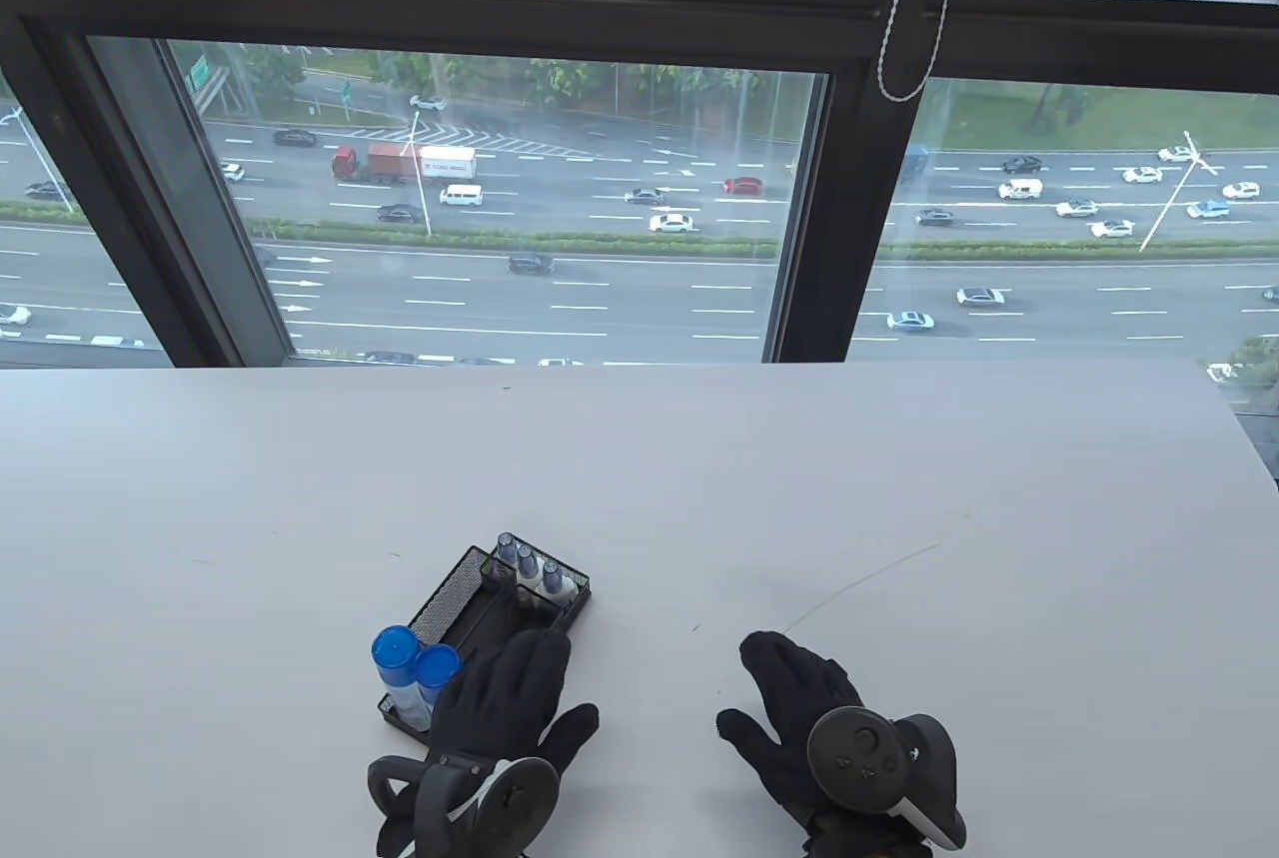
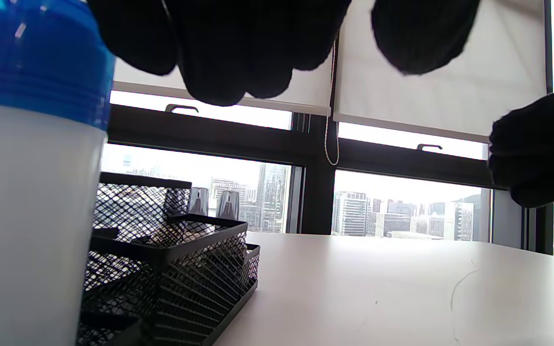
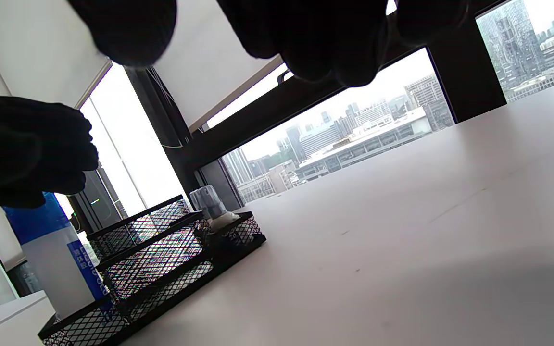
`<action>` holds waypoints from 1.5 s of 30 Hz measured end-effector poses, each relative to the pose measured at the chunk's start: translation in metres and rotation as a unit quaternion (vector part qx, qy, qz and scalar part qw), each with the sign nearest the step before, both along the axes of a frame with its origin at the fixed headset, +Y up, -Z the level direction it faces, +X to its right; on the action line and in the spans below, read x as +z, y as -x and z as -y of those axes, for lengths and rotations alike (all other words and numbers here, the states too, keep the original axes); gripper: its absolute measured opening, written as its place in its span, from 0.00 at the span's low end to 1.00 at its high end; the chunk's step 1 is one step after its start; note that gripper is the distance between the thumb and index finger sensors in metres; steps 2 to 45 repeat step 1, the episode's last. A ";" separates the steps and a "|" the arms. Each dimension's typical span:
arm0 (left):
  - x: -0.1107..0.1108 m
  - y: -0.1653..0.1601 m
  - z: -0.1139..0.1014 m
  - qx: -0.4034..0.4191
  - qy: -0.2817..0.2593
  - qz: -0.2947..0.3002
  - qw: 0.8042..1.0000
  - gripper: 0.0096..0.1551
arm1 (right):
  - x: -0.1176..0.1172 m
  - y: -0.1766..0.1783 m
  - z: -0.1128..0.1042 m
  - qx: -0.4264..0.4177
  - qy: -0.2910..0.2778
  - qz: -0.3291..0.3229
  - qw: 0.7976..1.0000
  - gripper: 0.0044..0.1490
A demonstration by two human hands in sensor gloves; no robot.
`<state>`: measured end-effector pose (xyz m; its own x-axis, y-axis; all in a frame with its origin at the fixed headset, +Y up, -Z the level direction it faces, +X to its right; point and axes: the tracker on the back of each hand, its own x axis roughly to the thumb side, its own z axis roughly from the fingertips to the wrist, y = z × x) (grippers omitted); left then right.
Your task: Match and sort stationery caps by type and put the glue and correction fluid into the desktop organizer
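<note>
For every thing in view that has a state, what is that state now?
Glue bottles: capped, upright in the organizer's near end.
Correction fluid bottles: capped, upright in the far compartment.
Organizer: on the table.
Left hand: open, over the organizer.
Right hand: open, holding nothing.

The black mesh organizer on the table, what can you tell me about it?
The desktop organizer is a low black tray of wire mesh, apparently metal, split into several compartments and lying flat and askew on the white table. Two blue-capped glue bottles stand upright in its near end; three small grey-capped correction fluid bottles stand in its far corner. The left hand hovers by its near right edge; contact is unclear.
</note>
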<state>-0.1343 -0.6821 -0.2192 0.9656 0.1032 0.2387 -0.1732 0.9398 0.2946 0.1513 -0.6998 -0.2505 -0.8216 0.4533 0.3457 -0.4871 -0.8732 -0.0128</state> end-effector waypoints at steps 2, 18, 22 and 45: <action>0.000 0.000 0.000 -0.002 0.002 0.000 1.000 0.40 | 0.000 0.000 0.000 0.001 0.000 0.000 1.000 0.46; 0.000 0.000 0.000 -0.002 0.002 0.000 1.000 0.40 | 0.000 0.000 0.000 0.001 0.000 0.000 1.000 0.46; 0.000 0.000 0.000 -0.002 0.002 0.000 1.000 0.40 | 0.000 0.000 0.000 0.001 0.000 0.000 1.000 0.46; 0.000 0.000 0.000 -0.002 0.002 0.000 1.000 0.40 | 0.000 0.000 0.000 0.001 0.000 0.000 1.000 0.46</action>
